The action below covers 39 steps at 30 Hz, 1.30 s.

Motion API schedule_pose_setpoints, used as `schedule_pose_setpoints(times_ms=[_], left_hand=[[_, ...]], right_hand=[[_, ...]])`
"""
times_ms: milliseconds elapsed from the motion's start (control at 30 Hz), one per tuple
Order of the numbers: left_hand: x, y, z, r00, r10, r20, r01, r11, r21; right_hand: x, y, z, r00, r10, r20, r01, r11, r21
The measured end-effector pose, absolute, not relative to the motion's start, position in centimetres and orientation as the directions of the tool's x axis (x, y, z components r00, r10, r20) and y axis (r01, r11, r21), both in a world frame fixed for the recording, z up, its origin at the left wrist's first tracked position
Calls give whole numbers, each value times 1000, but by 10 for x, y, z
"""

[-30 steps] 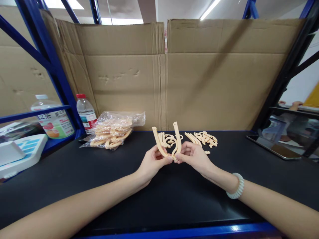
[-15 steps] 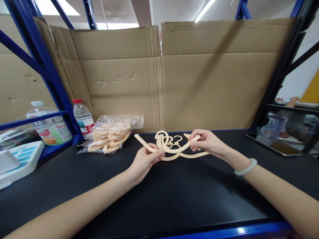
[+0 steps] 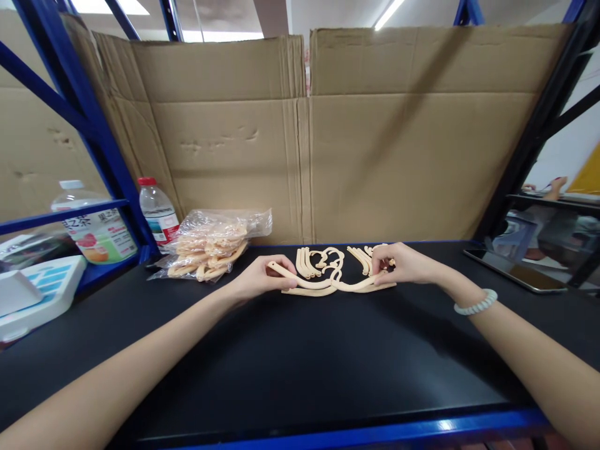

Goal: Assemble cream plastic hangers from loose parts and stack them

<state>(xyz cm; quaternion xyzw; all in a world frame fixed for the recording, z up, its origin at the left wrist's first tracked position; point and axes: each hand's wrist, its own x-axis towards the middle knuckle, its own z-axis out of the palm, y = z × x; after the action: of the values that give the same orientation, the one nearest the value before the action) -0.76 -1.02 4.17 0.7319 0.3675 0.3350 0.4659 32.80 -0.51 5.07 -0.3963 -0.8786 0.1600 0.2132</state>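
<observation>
A cream plastic folding hanger (image 3: 349, 287) is spread out between my hands, low over the black tabletop. My left hand (image 3: 269, 275) pinches its left arm, and my right hand (image 3: 398, 262) has hold of the right arm. Just beneath lies a second cream hanger (image 3: 307, 292), largely covered by the first. Behind them sit loose hanger arms (image 3: 305, 262) in a row on the left and more arms (image 3: 359, 259) on the right. Between these groups are several loose hooks, partly overlapped by the held hanger's hook.
Clear plastic bags of cream hanger parts (image 3: 210, 247) are piled at the left, near a red-capped bottle (image 3: 159, 215). A larger drink bottle (image 3: 100, 234) and a white-and-blue tray (image 3: 42, 297) are farther left. A phone (image 3: 513, 270) lies at the right. Cardboard (image 3: 234, 156) walls the back.
The held hanger has come down toward the table over the other one. My left hand has shifted from its centre out to its left arm; my right hand still grips the right arm.
</observation>
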Motion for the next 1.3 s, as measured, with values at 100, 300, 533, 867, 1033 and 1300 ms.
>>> schedule_pose_setpoints(times_ms=[100,300,533,867,1033,1300], left_hand=[[-13,-9,46,579,796,176,378,-453,807],[-11,-7,37,701,663,261,453,-697,556],[-7,-10,24,710,587,389,470,-806,359],[-2,-13,17,665,661,347,566,-750,342],[-3,-12,17,684,639,353,540,-768,344],[-4,-9,15,705,624,336,526,-779,342]], right_hand=[[329,-7,52,-620,773,138,640,599,-482],[333,-7,49,-638,770,15,675,569,-469],[334,-3,46,-603,797,-37,722,527,-448],[336,-1,42,-585,810,-27,712,498,-495],[334,-2,44,-592,803,-69,748,515,-418],[334,-3,44,-570,813,-118,777,488,-398]])
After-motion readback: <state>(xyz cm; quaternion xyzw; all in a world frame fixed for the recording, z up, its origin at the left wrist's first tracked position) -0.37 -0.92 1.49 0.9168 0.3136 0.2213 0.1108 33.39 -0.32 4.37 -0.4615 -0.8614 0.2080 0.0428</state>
